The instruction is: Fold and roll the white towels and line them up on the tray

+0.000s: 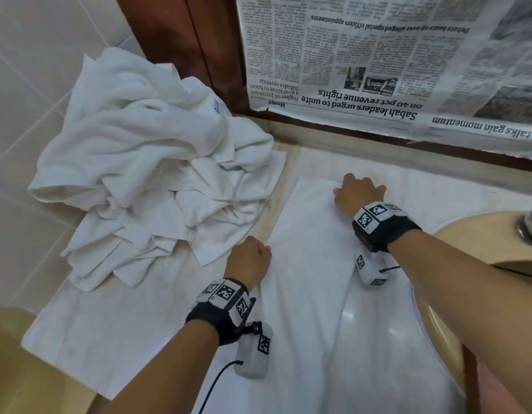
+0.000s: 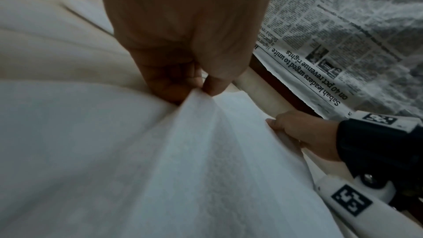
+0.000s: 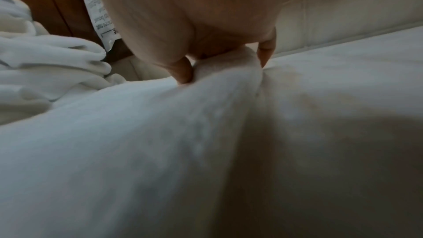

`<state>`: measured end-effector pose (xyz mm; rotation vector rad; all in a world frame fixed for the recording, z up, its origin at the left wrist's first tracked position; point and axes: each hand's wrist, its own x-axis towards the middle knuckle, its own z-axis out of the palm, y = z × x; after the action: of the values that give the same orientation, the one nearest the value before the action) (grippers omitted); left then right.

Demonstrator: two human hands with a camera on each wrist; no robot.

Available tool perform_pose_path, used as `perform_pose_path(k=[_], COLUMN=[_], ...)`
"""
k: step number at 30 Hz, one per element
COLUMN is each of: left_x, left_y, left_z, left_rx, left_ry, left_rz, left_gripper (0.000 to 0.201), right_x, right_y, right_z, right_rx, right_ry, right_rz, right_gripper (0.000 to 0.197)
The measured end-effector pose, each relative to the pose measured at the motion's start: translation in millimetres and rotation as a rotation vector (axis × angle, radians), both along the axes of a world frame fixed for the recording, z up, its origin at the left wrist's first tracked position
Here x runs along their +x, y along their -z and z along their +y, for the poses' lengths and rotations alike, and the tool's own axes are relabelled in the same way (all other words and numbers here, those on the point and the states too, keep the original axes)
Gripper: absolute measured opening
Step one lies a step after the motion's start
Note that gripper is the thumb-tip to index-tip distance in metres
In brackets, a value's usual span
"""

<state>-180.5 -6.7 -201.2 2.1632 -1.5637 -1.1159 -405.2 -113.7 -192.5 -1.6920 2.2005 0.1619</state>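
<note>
**Both hands pinch the towel**

Head view: the towel [image 1: 312,294] lies spread on the bench [image 1: 282,162]. The left hand [image 1: 249,261] and right hand [image 1: 358,194], knuckles up, grip its edges.

Left wrist: thumb and fingers [image 2: 169,79] pinch a raised fold.

Right wrist: curled fingers [image 3: 183,71] clamp bunched cloth.

Pale tiled wall [image 1: 25,121], newspaper-covered panel [image 1: 378,55]

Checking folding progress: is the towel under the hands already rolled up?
Not rolled. The towel lies spread along the counter, left hand and right hand each pinching an edge.
</note>
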Motion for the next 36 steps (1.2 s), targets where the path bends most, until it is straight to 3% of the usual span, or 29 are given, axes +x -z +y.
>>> perform_pose_path(k=[4, 6, 8, 10, 13, 17, 23, 26, 29, 31, 36], left_x=[-0.8, -1.3, -0.7, 0.2, 1.5, 2.8, -0.7, -8.2, -21.1, -31.3, -48.4], left_y=[-1.5, -1.7, -2.0, -2.5, -3.5, -2.0, -9.7, -17.1, -20.2, -17.1, -8.0], left_z=[-5.1, -7.0, -7.1, -7.1, -7.4, -6.7, -12.4, -24.8, -48.3, -64.6, -80.1], left_rx=[0.028, 0.036, 0.044, 0.047, 0.038, 0.037, 0.059, -0.021, -0.047, -0.072, -0.108], left_ry=[-0.003, -0.001, 0.004, 0.017, 0.034, 0.030, 0.120, 0.192, 0.267, 0.290, 0.237], left_rz=[-0.005, -0.014, -0.017, -0.028, -0.036, -0.025, -0.089, -0.175, -0.185, -0.220, -0.355], left_gripper=[0.021, 0.019, 0.019, 0.018, 0.018, 0.018, 0.024, 0.028, 0.030, 0.031, 0.032], right_x=[11.3, 23.7, 42.0, 60.4, 73.6, 72.0, 67.7, 64.2, 58.2, 54.2, 51.6], right_y=[-12.8, -23.4, -29.0, -26.7, -11.2, 6.3, 6.4, -7.0, -10.7, -10.0, -2.2], right_z=[3.9, 13.2, 31.4, 55.5, 80.5, 82.7, 74.8, 71.7, 68.8, 66.9, 66.3], right_rx=[0.019, -0.066, -0.128, -0.037, 0.094, 0.152, 0.198, 0.154, 0.081, 0.061, 0.018], right_ry=[-0.006, -0.120, -0.330, -0.501, -0.565, -0.568, -0.578, -0.487, -0.257, -0.204, -0.304], right_rz=[0.065, 0.141, 0.082, -0.017, 0.010, 0.085, -0.008, -0.196, -0.441, -0.498, -0.402], right_gripper=[0.038, 0.048, 0.052, 0.059, 0.075, 0.084, 0.085, 0.085, 0.086, 0.085, 0.070])
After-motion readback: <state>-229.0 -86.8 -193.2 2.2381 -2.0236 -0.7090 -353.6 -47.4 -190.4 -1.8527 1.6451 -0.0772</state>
